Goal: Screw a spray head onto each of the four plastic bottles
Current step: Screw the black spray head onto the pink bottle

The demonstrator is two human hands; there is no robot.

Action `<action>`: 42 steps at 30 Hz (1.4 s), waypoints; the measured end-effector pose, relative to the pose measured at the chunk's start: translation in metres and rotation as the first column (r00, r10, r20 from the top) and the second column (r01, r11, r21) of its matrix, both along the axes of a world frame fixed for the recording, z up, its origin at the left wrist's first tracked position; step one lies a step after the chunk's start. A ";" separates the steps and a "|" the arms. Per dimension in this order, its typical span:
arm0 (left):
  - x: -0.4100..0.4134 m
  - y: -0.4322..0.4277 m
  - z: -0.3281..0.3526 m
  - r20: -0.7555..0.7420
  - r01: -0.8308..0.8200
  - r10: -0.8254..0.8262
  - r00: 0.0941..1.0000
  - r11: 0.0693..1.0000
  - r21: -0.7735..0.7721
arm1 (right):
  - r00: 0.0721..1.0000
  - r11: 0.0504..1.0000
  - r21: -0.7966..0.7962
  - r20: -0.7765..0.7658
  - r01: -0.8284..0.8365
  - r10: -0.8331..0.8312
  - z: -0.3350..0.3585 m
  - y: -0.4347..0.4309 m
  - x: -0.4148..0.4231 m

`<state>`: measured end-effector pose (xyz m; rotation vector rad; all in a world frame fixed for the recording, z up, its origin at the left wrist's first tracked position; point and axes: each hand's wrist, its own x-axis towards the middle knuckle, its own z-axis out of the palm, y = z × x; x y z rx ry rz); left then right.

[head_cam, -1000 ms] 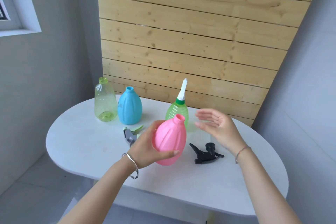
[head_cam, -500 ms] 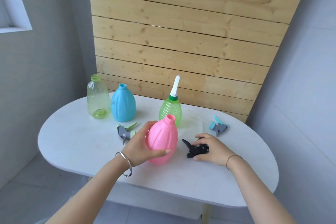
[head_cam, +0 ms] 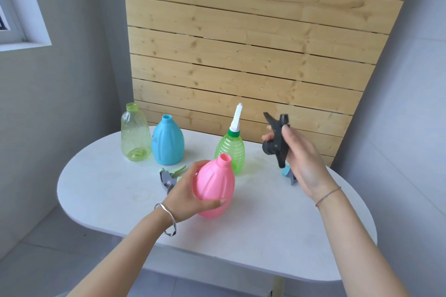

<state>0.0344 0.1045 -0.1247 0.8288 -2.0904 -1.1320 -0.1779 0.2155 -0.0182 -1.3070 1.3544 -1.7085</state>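
Blue spray head (head_cam: 287,172) mostly hidden behind right hand (head_cam: 301,159); only blue tip and grey bit show. Grey-green spray head (head_cam: 169,176) partly covered by left hand (head_cam: 185,190). Left side of pink bottle (head_cam: 217,190) under left palm. Black spray head (head_cam: 277,142) slightly blurred, part of it behind right thumb and fingers. Lower left of green bottle (head_cam: 230,149) hidden behind pink bottle. Forearms cut by bottom edge; window (head_cam: 9,7) cut by left edge.

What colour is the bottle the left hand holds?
Pink, gripped by the left hand; head view shows it.
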 end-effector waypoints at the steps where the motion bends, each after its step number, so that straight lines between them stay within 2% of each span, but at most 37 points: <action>1: 0.000 0.000 0.000 0.005 0.005 -0.005 1.000 1.000 0.005 | 0.998 0.999 -0.039 0.062 -0.013 0.016 0.006 -0.001 0.003; 7: 0.004 -0.003 0.000 0.016 0.003 -0.004 1.000 0.999 0.033 | 0.939 0.984 -0.172 0.327 -0.049 0.104 0.028 -0.006 0.011; 15: 0.006 -0.003 0.002 0.030 -0.009 0.008 1.000 0.999 0.039 | 0.922 0.985 -0.173 0.376 -0.026 0.090 0.031 -0.012 0.016; 18: 0.007 -0.003 0.002 0.021 -0.008 0.007 1.000 0.999 0.038 | 0.942 0.990 -0.137 0.327 -0.030 0.073 0.030 -0.013 0.014; 22: 0.006 0.000 0.003 0.028 0.014 -0.014 1.000 1.000 -0.002 | 0.983 1.000 -0.017 0.180 -0.019 0.022 0.026 -0.017 0.022; 30: 0.004 0.008 0.007 0.018 0.064 -0.064 0.998 0.998 0.003 | 0.980 0.973 0.223 -0.174 -0.053 0.093 0.001 -0.043 0.063; 35: 0.008 0.005 0.005 0.030 0.066 -0.067 0.997 0.997 0.040 | 0.988 0.958 0.281 -0.124 -0.057 0.095 -0.003 -0.053 0.072; 42: 0.012 0.002 0.003 0.041 0.074 -0.076 0.996 0.996 0.052 | 0.972 0.971 0.235 -0.218 -0.034 0.087 -0.016 -0.059 0.086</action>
